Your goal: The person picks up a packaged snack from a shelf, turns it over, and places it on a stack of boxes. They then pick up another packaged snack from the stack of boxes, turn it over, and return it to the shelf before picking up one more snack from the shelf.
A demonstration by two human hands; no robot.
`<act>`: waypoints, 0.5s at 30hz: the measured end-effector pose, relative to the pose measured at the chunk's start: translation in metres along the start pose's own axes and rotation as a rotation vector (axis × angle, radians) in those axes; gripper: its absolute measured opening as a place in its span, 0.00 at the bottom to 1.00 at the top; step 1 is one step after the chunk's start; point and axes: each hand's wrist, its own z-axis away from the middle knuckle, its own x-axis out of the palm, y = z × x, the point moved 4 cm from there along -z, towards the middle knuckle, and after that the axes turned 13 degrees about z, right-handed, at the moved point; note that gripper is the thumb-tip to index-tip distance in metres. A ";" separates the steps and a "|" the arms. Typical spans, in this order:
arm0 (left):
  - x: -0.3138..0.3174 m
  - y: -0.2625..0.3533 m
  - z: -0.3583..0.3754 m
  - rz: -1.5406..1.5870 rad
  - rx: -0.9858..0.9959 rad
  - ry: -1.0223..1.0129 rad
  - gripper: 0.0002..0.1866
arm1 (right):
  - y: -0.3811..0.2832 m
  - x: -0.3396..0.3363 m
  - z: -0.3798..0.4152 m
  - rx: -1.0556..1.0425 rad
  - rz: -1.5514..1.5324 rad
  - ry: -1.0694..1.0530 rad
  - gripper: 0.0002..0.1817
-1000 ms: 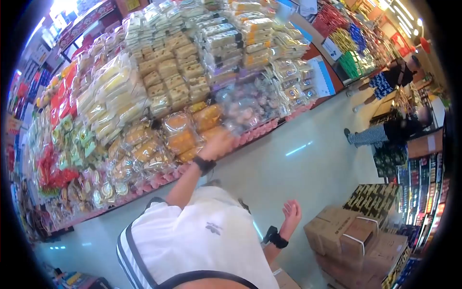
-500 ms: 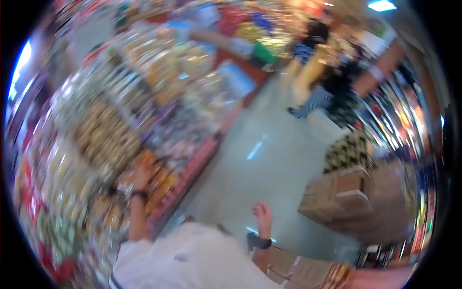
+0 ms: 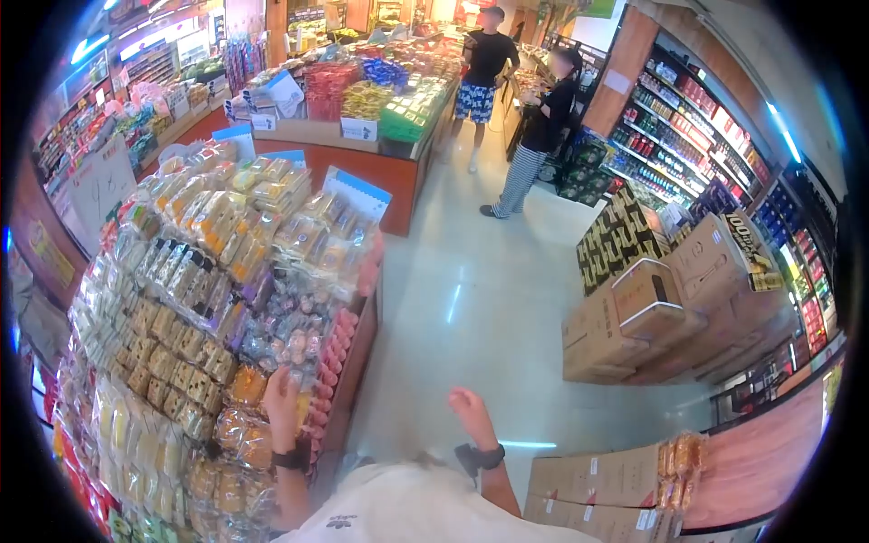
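My left hand (image 3: 282, 398) is over the near right part of a sloped display of wrapped food, its fingers extended, beside the orange-brown packaged buns (image 3: 246, 385). Nothing shows held in it. Just beyond its fingertips lie small clear-wrapped packets (image 3: 288, 339). A pink bumpy border (image 3: 335, 348) runs along the display's edge to the right of this hand. My right hand (image 3: 471, 410) hangs above the aisle floor, fingers curled together, with no object visible in it. Dark bands are around both wrists.
Stacked cardboard boxes (image 3: 597, 335) stand across the aisle on the right. More cartons (image 3: 593, 475) are close by at lower right. Two people, one in patterned shorts (image 3: 476, 103) and one in striped trousers (image 3: 521, 181), stand up the aisle. Another goods counter (image 3: 362, 149) lies ahead.
The view has turned and sharpened, now taking in more of the shop ahead. My left hand has shifted from the orange-brown packages towards the display's right edge. My right hand stays over the aisle.
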 end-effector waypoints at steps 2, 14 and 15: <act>0.015 0.042 0.003 0.046 0.024 0.006 0.17 | -0.012 -0.009 0.000 -0.025 -0.013 -0.003 0.18; 0.062 0.111 0.055 -0.012 0.120 0.101 0.13 | 0.006 -0.079 -0.028 0.007 -0.156 -0.027 0.16; 0.061 0.117 0.060 -0.146 0.146 0.113 0.13 | 0.001 -0.082 -0.029 0.004 -0.188 -0.028 0.17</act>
